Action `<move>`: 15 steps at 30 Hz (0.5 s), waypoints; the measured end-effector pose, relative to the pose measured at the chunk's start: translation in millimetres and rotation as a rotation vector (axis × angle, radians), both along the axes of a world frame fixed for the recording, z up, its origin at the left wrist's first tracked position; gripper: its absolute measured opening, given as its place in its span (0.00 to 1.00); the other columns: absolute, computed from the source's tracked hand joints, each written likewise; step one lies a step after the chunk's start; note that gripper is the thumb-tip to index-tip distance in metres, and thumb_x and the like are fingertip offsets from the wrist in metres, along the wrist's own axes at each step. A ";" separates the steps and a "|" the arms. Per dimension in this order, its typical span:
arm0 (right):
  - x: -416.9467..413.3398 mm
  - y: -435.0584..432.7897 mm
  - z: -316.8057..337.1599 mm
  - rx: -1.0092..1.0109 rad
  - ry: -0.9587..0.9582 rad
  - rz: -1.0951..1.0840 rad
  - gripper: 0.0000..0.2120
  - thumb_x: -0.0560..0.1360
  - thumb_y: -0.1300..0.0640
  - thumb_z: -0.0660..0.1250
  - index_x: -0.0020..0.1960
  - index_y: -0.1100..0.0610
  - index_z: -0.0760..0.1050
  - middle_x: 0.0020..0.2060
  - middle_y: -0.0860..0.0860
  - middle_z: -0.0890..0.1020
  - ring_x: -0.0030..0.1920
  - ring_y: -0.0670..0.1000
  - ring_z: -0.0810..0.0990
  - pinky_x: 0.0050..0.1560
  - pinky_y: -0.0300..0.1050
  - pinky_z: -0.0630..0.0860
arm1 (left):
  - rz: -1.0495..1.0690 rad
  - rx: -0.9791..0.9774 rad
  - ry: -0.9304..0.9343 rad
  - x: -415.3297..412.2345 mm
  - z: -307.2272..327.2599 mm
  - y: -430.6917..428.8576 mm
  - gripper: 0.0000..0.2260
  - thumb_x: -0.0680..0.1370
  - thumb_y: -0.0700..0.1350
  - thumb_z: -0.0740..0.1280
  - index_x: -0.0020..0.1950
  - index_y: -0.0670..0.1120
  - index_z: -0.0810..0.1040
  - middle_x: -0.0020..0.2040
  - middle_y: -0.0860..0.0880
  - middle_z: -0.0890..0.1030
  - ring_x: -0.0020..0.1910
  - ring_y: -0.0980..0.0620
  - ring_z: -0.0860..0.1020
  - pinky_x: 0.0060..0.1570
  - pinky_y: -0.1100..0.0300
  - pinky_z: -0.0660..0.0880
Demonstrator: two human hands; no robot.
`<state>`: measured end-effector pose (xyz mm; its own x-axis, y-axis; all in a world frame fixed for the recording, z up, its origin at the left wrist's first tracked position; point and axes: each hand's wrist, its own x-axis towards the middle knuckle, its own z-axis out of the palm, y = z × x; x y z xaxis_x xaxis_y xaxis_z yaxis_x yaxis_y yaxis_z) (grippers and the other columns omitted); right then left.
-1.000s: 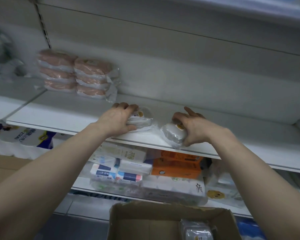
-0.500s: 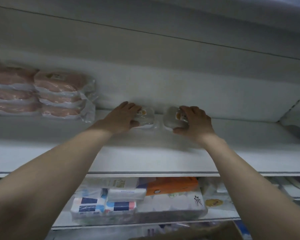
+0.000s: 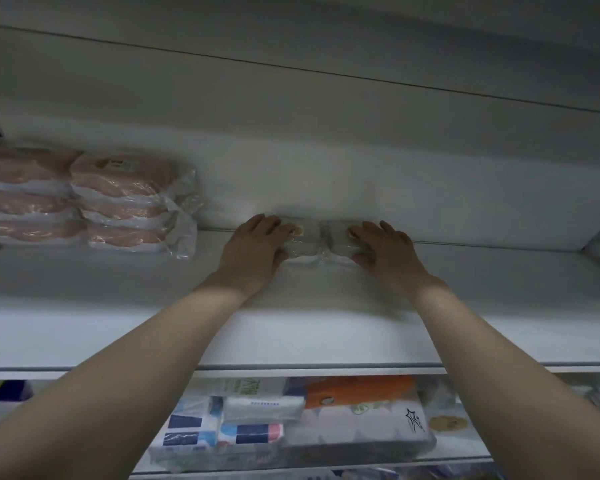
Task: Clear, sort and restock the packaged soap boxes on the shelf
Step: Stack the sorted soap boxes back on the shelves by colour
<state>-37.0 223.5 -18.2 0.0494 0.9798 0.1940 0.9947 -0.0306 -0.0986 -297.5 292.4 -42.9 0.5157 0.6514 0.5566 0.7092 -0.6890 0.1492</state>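
The left hand grips one small, pale left soap pack sealed in clear film, with the fingers curled over its top. The right hand grips the matching right soap pack the same way, thumb at the near side.

Both packs sit at the rear of the white metal shelf. They touch each other and appear to touch the grey back panel. Rear placement most likely starts a row that later stock fills forward. The paired grip keeps both faces aligned.

Count:
- Two pale packs, one per hand.
- Six pink film-wrapped soap packs at the left, in two columns of three; the outer column is cut off by the frame edge.
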 end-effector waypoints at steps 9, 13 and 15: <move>-2.9 -32.5 -3.2 0.226 -0.046 0.063 0.22 0.78 0.54 0.58 0.71 0.51 0.71 0.69 0.56 0.74 0.72 0.62 0.67 0.70 0.60 0.62 | 0.052 0.034 0.018 12.6 3.9 -28.2 0.23 0.70 0.45 0.73 0.65 0.46 0.77 0.62 0.44 0.78 0.63 0.37 0.74 0.66 0.46 0.70; 0.8 -66.6 1.8 0.297 -0.087 0.152 0.22 0.78 0.53 0.59 0.72 0.52 0.70 0.65 0.54 0.76 0.69 0.61 0.71 0.67 0.59 0.66 | 0.036 0.055 0.020 20.1 13.4 -60.5 0.23 0.69 0.45 0.74 0.64 0.44 0.76 0.62 0.43 0.78 0.62 0.37 0.75 0.65 0.45 0.71; 5.2 -86.5 3.9 0.305 -0.113 0.158 0.23 0.77 0.52 0.59 0.71 0.55 0.72 0.65 0.56 0.77 0.68 0.61 0.72 0.67 0.59 0.68 | 0.033 0.066 0.026 24.5 17.9 -84.3 0.23 0.70 0.45 0.74 0.64 0.44 0.76 0.63 0.43 0.78 0.63 0.38 0.74 0.65 0.46 0.71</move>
